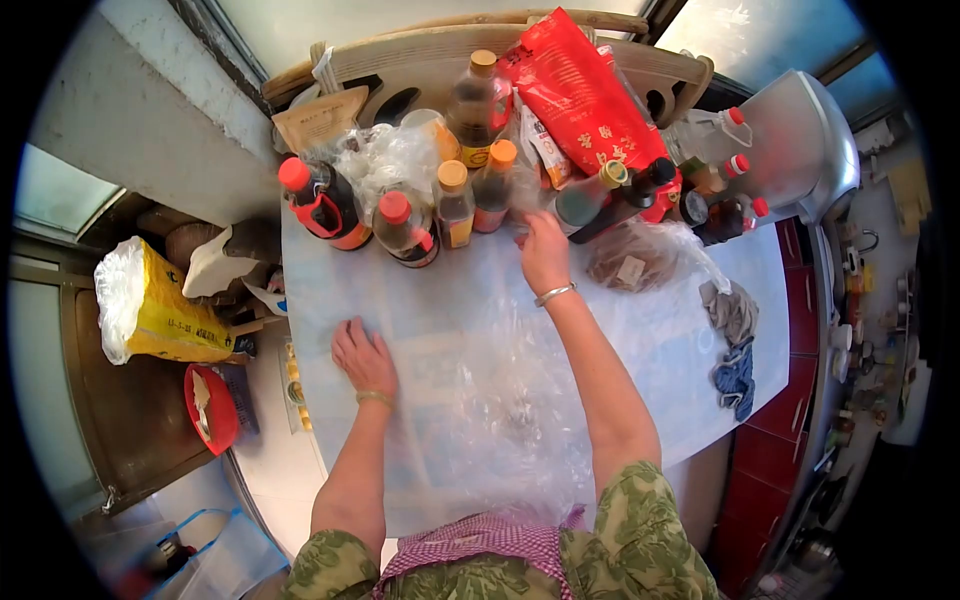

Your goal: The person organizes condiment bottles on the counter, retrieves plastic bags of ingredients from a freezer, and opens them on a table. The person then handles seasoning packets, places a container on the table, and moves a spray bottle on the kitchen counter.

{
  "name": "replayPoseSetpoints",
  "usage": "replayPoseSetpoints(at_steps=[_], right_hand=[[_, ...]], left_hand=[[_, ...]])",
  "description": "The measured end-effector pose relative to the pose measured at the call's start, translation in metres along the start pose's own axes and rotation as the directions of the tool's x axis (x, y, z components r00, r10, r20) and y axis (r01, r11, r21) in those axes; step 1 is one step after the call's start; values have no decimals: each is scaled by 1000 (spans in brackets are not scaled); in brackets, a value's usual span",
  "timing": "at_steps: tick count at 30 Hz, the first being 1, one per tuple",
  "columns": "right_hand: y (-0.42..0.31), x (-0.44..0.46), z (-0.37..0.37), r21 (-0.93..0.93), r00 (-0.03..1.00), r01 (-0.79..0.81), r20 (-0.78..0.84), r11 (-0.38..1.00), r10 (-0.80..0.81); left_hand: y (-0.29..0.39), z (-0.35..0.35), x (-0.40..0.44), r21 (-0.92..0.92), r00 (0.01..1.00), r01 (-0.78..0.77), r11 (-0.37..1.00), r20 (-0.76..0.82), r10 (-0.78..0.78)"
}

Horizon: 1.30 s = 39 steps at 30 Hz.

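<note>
Head view: the clear film (520, 395) lies on the desk (445, 290), long axis running toward the bottles (491, 203). Left hand (363, 358): fingers slightly spread, left of the film. Right hand (545, 252): fingers curled beyond its far end; cannot tell whether they pinch anything.

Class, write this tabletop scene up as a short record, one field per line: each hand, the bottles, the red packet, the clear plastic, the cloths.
left hand: resting on the table
right hand: beside the bottles; grip unclear
bottles: grouped along the far side
red packet: at the back
clear plastic: spread between the forearms
cloths: grey and blue, near the right edge
</note>
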State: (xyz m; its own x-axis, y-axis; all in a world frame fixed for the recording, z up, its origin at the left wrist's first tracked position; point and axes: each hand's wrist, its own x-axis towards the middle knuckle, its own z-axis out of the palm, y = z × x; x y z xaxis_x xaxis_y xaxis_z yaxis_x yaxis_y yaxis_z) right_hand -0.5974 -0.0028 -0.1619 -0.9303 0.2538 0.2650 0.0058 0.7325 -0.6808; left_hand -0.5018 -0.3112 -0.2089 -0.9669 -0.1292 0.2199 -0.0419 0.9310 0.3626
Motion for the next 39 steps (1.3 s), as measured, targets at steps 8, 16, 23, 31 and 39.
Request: replayPoseSetpoints(at_steps=[8,16,23,31,39], right_hand=[[10,-10,0,-50,993,66,-93,997,-71],[9,-22,-12,67,988,50,-147,996,-40],[11,-38,-29,15,995,41,-90,999,-40],[-20,-56,-34,-353,986,132,-50,926,-159],[10,-31,10,-571,987,162,86,805,-138]], left_hand=[[-4,4,0,6,1000,21,1000,3,-21],[-7,6,0,4,999,35,999,12,-35],[-6,6,1,10,1000,23,1000,-4,-23],[-4,4,2,12,1000,19,1000,-10,-19],[-5,4,0,18,1000,7,1000,-15,-7]])
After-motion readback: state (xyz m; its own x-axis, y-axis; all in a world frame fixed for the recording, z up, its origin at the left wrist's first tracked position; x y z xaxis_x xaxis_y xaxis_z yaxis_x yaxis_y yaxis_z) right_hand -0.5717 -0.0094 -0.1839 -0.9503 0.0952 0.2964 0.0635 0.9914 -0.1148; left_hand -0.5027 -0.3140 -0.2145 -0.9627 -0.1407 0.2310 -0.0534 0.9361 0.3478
